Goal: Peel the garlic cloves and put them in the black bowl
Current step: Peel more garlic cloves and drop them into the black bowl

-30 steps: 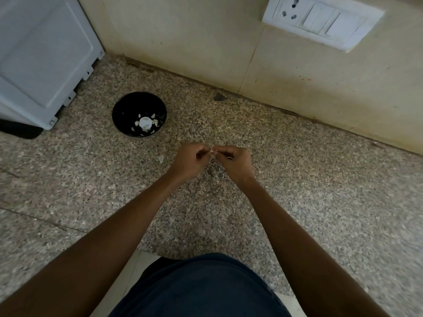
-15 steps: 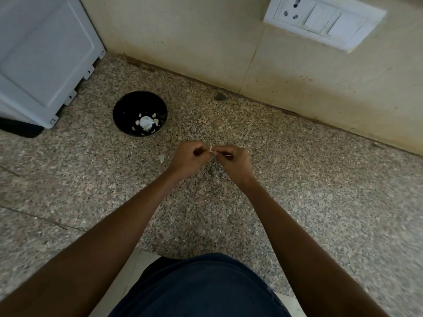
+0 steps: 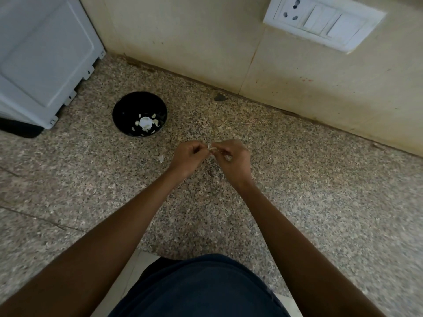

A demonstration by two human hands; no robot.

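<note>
Together, the left hand [image 3: 188,157] and right hand [image 3: 231,156] pinch one clove [image 3: 210,147] between curled fingertips above the counter [image 3: 320,179]. Peeled cloves [image 3: 155,122] lie in the bowl [image 3: 128,110] nearby.

Your bench [image 3: 320,202] is speckled granite-like stone with a smooth, low-sheen finish. The black bowl [image 3: 128,106] is glossy and smooth. The wall [image 3: 206,42] looks like matt, stained tile. The switch plate [image 3: 325,21] and the grey appliance panel [image 3: 41,56] are smooth plastic.
</note>
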